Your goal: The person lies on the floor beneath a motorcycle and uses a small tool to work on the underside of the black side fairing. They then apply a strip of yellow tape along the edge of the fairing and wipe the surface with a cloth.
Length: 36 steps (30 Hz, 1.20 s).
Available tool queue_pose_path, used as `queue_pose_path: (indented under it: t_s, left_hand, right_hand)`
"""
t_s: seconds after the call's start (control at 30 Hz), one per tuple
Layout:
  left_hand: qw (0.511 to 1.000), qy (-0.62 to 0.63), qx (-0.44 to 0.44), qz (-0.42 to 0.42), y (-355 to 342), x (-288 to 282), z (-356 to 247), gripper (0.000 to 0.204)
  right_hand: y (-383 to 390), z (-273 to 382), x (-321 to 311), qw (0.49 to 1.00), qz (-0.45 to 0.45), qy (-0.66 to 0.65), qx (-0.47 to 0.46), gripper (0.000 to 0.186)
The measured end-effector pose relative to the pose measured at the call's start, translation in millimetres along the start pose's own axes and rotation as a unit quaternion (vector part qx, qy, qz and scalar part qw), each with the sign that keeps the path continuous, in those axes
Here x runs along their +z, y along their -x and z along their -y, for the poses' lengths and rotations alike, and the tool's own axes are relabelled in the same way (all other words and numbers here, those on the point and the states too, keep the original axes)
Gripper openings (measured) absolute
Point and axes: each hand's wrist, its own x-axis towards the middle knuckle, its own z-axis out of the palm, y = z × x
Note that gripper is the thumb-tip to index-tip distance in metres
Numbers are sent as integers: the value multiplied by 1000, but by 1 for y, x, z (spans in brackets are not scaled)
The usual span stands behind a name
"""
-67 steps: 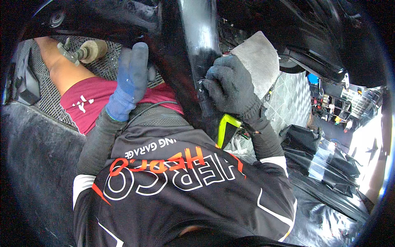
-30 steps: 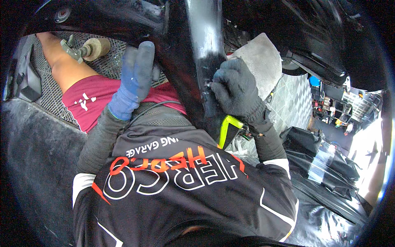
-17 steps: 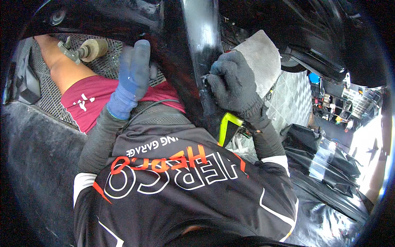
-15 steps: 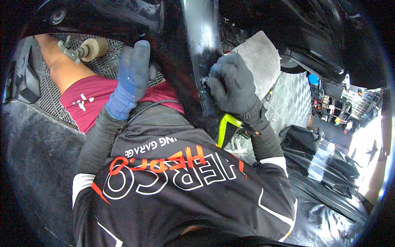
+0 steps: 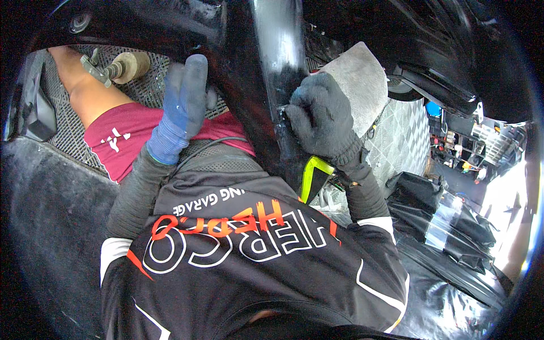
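My left hand, in a blue glove with dark grey fingers, is raised with its fingers stretched out. It is beside a glossy black car body panel; whether it touches the panel I cannot tell. My right hand, in a black glove, is closed with its fingers curled against a shiny dark upright pillar. Anything inside those fingers is hidden. Behind the right hand is a light grey, rough-looking flat piece with a rounded edge.
A bare leg in maroon shorts is at the left, by a stand with a round tan pad on grid flooring. Below my right hand is a yellow-green edged item. Black sheeting lies at the right, with shelves beyond.
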Motion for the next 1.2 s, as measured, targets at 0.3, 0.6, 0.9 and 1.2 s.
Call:
queue_pose_path:
  t_s: [0.3, 0.6, 0.9, 1.2]
  left_hand:
    - [994, -59, 95, -14, 3, 3, 6, 46]
    - [994, 8, -77, 75, 14, 8, 15, 48]
    - [924, 253, -286, 23, -4, 0, -17, 23]
    - [959, 198, -196, 47, 1, 0, -4, 49]
  right_hand:
    - [2, 2, -1, 1000, 9, 25, -8, 22]
    - [3, 1, -3, 999, 25, 20, -28, 22]
    - [8, 3, -11, 994, 72, 33, -70, 27]
    - [8, 6, -13, 993, 94, 43, -58, 21]
